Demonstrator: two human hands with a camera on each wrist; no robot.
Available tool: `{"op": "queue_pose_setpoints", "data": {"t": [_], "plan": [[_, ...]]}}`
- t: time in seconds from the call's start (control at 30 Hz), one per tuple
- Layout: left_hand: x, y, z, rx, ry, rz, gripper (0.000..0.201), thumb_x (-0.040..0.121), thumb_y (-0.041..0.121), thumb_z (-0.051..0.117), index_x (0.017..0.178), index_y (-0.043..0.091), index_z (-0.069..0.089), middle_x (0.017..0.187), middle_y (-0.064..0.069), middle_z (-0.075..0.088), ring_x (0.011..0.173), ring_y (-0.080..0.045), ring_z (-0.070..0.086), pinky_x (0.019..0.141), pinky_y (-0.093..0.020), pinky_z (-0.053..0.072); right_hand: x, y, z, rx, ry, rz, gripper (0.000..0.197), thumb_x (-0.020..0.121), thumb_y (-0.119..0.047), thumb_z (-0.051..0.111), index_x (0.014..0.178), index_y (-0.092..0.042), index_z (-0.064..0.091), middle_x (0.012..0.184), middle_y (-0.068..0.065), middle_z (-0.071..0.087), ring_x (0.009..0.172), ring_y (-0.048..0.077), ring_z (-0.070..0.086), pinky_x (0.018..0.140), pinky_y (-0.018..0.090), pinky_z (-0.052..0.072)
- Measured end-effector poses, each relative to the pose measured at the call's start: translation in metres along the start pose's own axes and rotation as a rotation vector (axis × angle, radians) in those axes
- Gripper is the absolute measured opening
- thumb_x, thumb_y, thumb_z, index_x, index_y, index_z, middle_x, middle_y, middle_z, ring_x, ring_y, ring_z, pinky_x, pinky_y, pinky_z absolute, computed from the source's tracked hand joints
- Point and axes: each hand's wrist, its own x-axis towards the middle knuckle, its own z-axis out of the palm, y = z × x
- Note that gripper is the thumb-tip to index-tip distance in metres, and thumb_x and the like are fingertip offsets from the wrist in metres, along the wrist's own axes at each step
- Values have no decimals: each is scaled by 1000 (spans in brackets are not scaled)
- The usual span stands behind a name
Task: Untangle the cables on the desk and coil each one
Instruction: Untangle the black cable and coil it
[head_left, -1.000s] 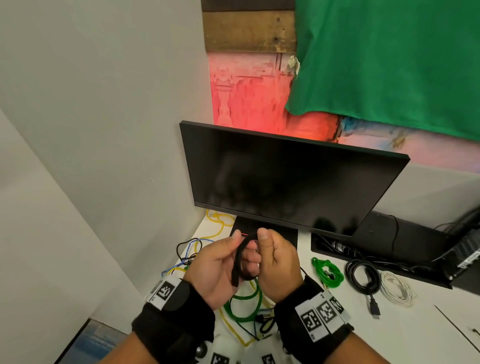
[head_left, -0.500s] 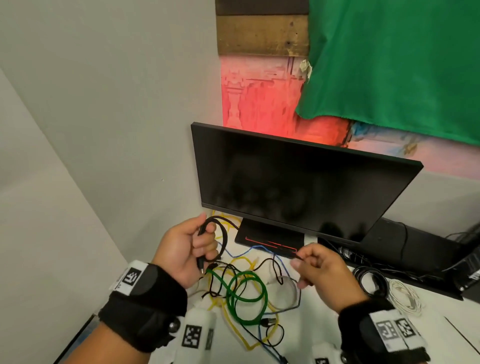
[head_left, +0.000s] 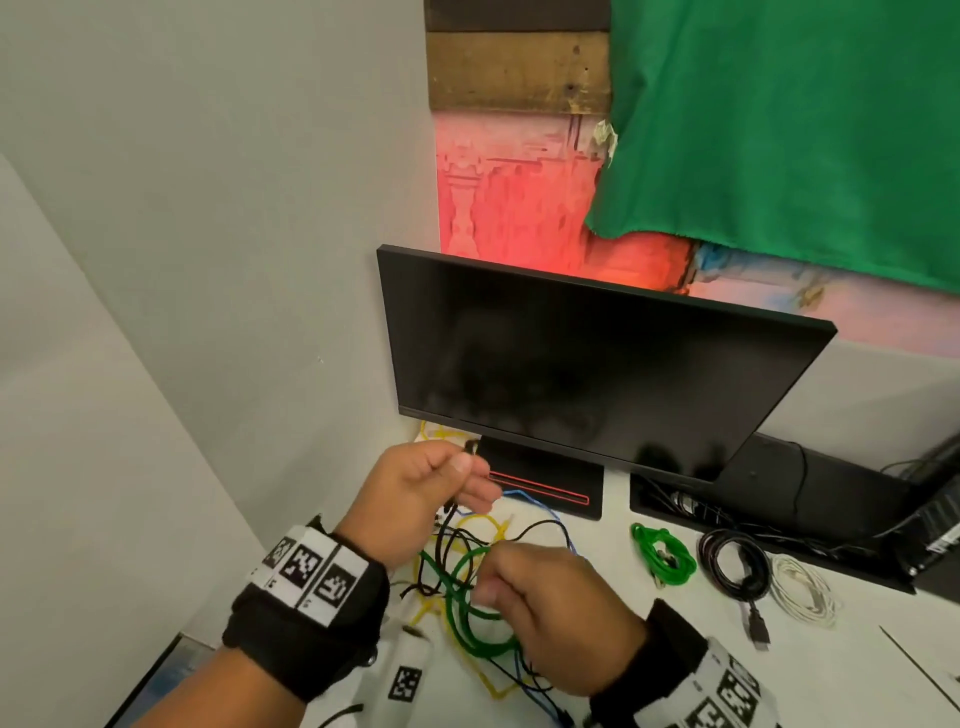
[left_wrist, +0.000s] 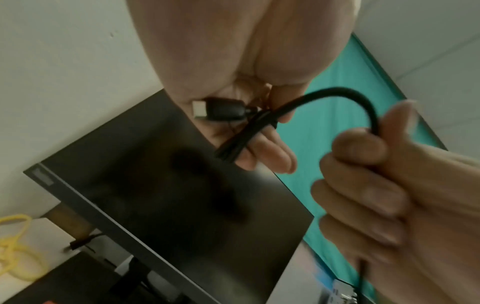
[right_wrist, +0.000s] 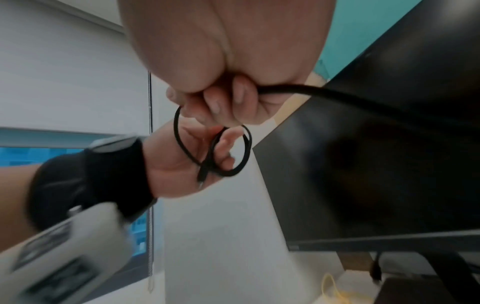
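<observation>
My left hand (head_left: 457, 480) holds a small coil of thin black cable (right_wrist: 215, 152) above the desk, the cable's plug (left_wrist: 215, 110) lying against the palm. From that coil the black cable (left_wrist: 345, 96) arcs over to my right hand (head_left: 491, 590), which pinches it between thumb and curled fingers (right_wrist: 241, 94). Below both hands lies a tangle (head_left: 467, 618) of green, yellow, blue and black cables on the white desk (head_left: 649, 675). The right hand hides part of the tangle.
A black monitor (head_left: 597, 374) on its stand (head_left: 545, 483) rises just behind the hands. To the right lie a coiled green cable (head_left: 662, 553), a coiled black cable (head_left: 732, 566) and a coiled white cable (head_left: 802, 587). A grey wall closes the left side.
Half a second ago my right hand was out to the right; it has come back in close to the left hand. The left hand keeps hold of the small black coil.
</observation>
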Motion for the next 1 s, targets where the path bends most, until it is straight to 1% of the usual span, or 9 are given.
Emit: {"op": "queue_pose_setpoints", "data": {"t": [0.07,0.17,0.27,0.4,0.57,0.67,0.8,0.9,1.0], "plan": [[-8,0,2,43,-97,-29,28,97,27,52,85,10,71,69,-11,73,60,-21,66,66,-29,53,4,-3,-10,29,152,-57,25,97,-48,41,88,-30,55,87,-9,65,77,-14,54,69,12,43],[-21,4,14,-34,-205,-79,38,94,34,44,73,18,72,55,-7,63,49,-17,56,56,-25,48,14,5,-19,-23,344,6,33,98,-52,34,80,-31,51,74,-16,62,71,3,59,64,30,50],[-28,6,26,-228,-135,-157,48,99,42,47,78,3,69,49,-7,48,47,-19,43,58,-30,47,25,19,-20,-49,444,146,48,94,-68,28,67,-31,44,58,-13,49,58,9,50,55,31,42],[-24,13,29,-408,-24,-250,37,88,38,52,71,6,58,48,-3,31,44,-16,30,54,-30,43,25,40,-14,196,398,265,60,84,-77,37,59,-24,48,51,-12,45,50,7,40,54,39,42],[-16,17,4,-461,82,-241,35,90,35,51,74,5,58,50,-4,34,44,-15,30,52,-30,40,1,71,-13,360,320,357,14,90,-29,68,80,-33,60,63,-4,51,62,13,51,62,43,54],[-17,13,-6,-502,100,-238,38,92,36,50,74,5,62,49,-3,34,45,-15,30,51,-30,40,-9,85,-25,328,399,384,21,87,-18,74,83,-35,62,72,7,61,65,21,59,64,36,55],[-15,13,-11,-538,135,-207,42,94,38,47,77,3,65,50,-2,34,45,-15,32,51,-29,41,-17,97,-30,201,480,408,21,87,-21,72,85,-41,64,72,-8,67,67,9,63,62,17,50],[-11,16,-11,-577,156,-187,43,95,34,44,81,2,70,54,-5,43,48,-16,37,53,-29,45,-16,96,-20,-1,534,483,23,93,-26,65,78,-42,59,73,-13,64,68,5,61,60,19,45],[-8,16,-5,-534,158,-130,40,96,24,43,87,0,74,64,-14,61,53,-19,48,57,-30,51,-15,81,4,-255,217,475,22,101,-33,47,81,-40,45,75,-13,58,71,0,55,62,19,43]]}}
